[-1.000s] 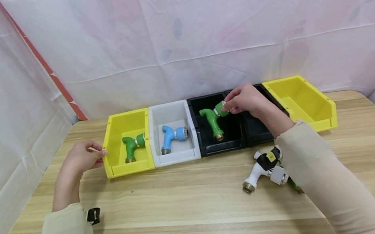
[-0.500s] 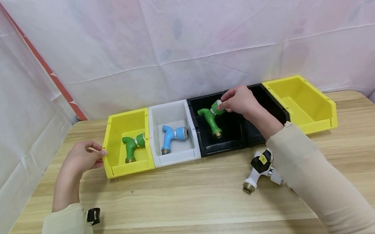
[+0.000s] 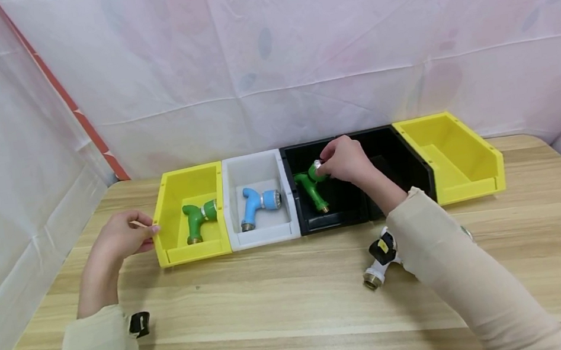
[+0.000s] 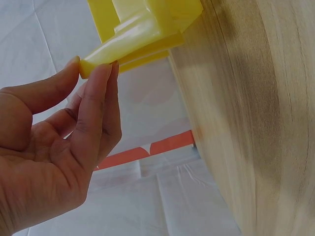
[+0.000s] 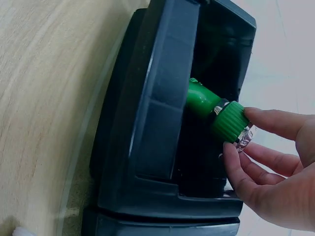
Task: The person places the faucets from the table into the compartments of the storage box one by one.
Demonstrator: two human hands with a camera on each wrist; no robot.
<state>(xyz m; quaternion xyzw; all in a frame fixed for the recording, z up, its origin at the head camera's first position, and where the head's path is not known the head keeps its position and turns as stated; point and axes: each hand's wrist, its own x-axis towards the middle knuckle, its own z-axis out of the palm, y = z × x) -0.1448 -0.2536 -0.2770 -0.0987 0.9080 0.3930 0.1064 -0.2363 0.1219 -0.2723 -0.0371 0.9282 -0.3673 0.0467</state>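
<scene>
Right hand [image 3: 347, 159] pinches green Y-shaped plastic tap [image 3: 312, 189] by collar [image 5: 230, 122], inside left black plastic bin [image 3: 334, 222], toward far edge of desk [image 3: 258, 321]. Left hand [image 3: 126, 235] pinches leftmost yellow plastic bin [image 3: 194, 253]. Placing, apparently; next calls for lowering, release.

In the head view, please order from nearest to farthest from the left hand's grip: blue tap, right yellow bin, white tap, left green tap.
1. Left green tap, in the left yellow bin.
2. Blue tap, in the white bin.
3. White tap, on the table, partly hidden.
4. Right yellow bin, at the row's right end.
</scene>
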